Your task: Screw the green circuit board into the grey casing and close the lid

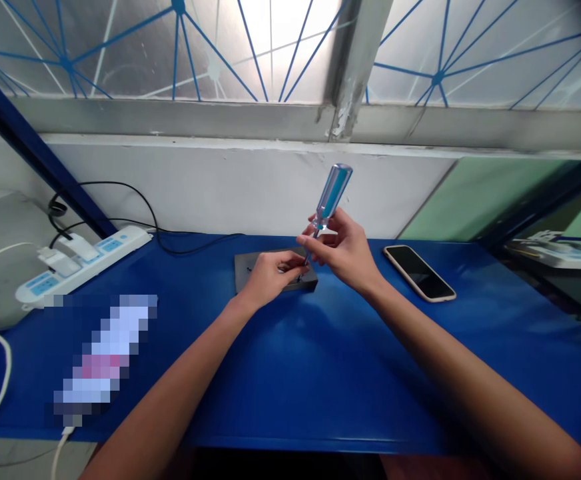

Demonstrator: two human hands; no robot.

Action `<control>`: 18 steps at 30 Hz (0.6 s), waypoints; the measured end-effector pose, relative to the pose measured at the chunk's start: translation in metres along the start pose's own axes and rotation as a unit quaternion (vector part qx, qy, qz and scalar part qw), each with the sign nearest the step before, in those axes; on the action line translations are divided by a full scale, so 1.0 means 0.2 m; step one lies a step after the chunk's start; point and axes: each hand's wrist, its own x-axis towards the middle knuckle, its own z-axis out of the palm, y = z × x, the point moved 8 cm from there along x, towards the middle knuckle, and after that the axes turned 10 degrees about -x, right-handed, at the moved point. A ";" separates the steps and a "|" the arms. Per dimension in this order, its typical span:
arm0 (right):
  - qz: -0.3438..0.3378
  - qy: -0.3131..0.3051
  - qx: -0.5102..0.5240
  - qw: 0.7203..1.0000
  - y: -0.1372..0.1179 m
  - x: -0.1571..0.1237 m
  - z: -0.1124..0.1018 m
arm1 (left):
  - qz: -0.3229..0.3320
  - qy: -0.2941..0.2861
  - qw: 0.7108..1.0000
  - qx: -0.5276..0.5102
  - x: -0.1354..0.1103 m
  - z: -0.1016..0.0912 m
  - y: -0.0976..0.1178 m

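two hands of yours meet over the work. your right hand holds the screwdriver by its shaft, thumb against fingers just below the clear-and-blue handle, which rises above that hand and leans a little right. your left hand is narrow, thumb and fingertips drawn together around the screwdriver's lower end; you cannot tell whether they grip anything, as the spot is too small and partly hidden. directly under your left hand lies the dark block, flat on the blue surface.

just to the right of your right hand, a phone in a pale case lies slantwise, screen dark. well to the left of your left hand are a pixelated object and, beyond it, a white power strip with plugs in it. a black cable loops between that strip and your hands.
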 end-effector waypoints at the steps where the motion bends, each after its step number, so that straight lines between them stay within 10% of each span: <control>1: 0.005 0.001 -0.009 1.000 0.01 -0.01 0.00 | 0.003 0.006 1.000 0.008 0.00 0.00 0.00; 18: -0.008 -0.003 -0.052 0.999 0.02 -0.04 0.02 | 0.011 0.000 1.000 -0.021 -0.01 0.00 0.04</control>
